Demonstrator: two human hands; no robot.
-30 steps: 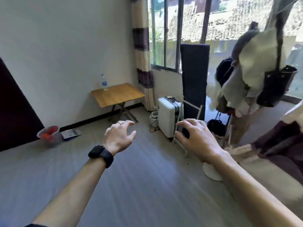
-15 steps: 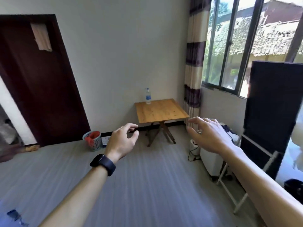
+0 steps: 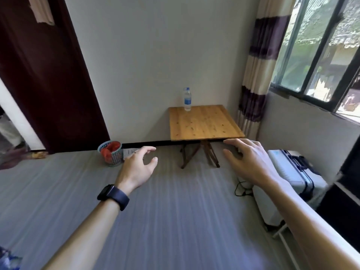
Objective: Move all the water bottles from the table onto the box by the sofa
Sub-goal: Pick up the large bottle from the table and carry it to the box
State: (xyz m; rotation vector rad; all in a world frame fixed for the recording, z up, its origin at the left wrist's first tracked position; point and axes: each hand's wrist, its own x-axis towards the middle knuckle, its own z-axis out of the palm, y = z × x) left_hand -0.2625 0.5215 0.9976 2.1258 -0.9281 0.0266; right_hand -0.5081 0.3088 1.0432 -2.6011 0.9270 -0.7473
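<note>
One clear water bottle (image 3: 187,99) with a blue cap and label stands upright at the back left corner of a small wooden folding table (image 3: 204,122) against the far wall. My left hand (image 3: 137,166), with a black watch on its wrist, is held out in the air with loosely spread fingers and holds nothing. My right hand (image 3: 248,160) is stretched forward too, palm down, fingers relaxed, empty. Both hands are well short of the table. The box and the sofa are out of view.
A blue mesh bin (image 3: 111,155) with red contents stands on the floor by the wall, left of the table. A white suitcase (image 3: 292,172) lies at the right under the window, with a black cable (image 3: 242,189) beside it. A dark door (image 3: 46,78) is at the left.
The view has swung left and come closer to the table, which now sits straight ahead and larger. The clothes rack and sofa have left the view. Both hands stay open and outstretched.
</note>
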